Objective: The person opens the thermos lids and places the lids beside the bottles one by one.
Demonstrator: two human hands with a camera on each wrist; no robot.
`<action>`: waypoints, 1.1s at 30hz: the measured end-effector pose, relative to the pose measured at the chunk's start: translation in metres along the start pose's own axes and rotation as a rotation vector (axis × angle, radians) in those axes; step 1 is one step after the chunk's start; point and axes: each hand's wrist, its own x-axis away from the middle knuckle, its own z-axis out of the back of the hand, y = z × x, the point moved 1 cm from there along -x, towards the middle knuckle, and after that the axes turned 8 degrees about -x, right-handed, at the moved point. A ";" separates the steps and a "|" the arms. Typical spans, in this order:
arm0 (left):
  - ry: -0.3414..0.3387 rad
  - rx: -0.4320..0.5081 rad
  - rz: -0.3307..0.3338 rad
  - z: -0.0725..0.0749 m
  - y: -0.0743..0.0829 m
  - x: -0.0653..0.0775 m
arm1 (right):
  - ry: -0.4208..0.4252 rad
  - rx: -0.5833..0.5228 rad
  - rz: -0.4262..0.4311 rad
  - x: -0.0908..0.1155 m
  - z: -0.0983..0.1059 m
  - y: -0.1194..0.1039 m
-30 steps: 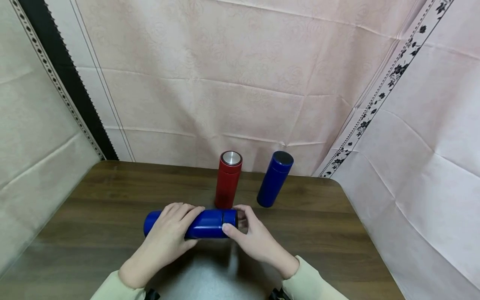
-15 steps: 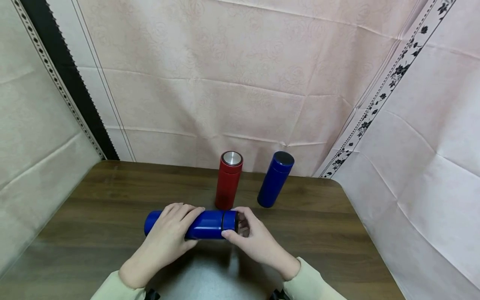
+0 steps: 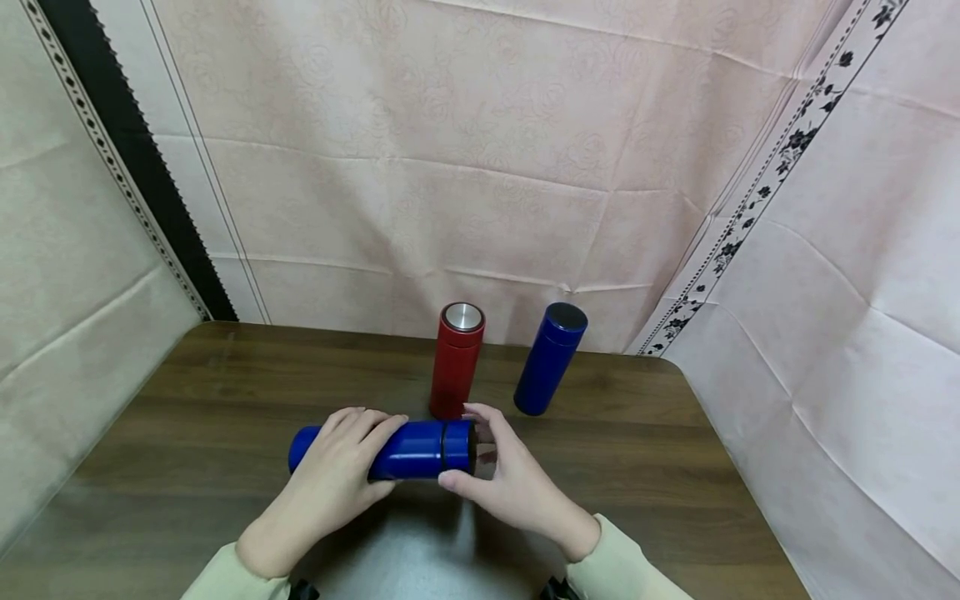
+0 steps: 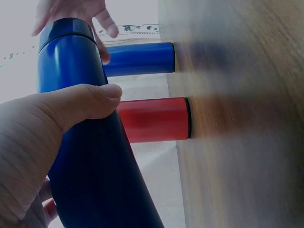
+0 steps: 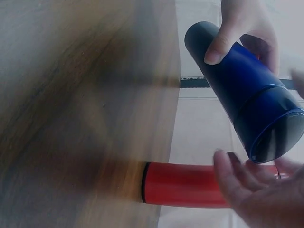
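A blue thermos flask lies sideways above the tabletop, its lid end pointing right. My left hand grips its body, thumb along the near side and fingers over the top; the left wrist view shows this thumb across the flask. At the lid, which is on the flask, my right hand is held with fingers spread and loosely bent. In the right wrist view its fingers stand just off the lid's end face, with a gap showing at the thumb side.
Behind the hands a red thermos flask with a silver top stands upright. To its right is another upright blue flask with a dark top. The brown wooden table ends at a pale cloth backdrop, with cloth at both sides.
My right hand's thumb and fingers have spread and come off the lid. The left hand and the held flask have stayed nearly still; the two standing flasks have not moved.
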 end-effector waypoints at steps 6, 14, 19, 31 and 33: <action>-0.009 0.001 0.010 0.002 0.002 0.000 | 0.051 -0.023 -0.113 0.000 0.001 0.001; -0.003 -0.006 0.007 0.002 0.001 0.001 | 0.065 -0.011 -0.069 0.001 0.001 0.002; -0.007 -0.010 0.019 0.003 0.000 0.002 | 0.015 -0.024 0.023 0.003 0.003 -0.003; -0.002 0.009 0.008 0.003 0.002 0.002 | 0.022 -0.052 -0.093 0.001 0.001 0.001; -0.003 0.006 0.005 0.003 0.002 0.001 | 0.032 -0.064 -0.129 0.001 0.000 0.002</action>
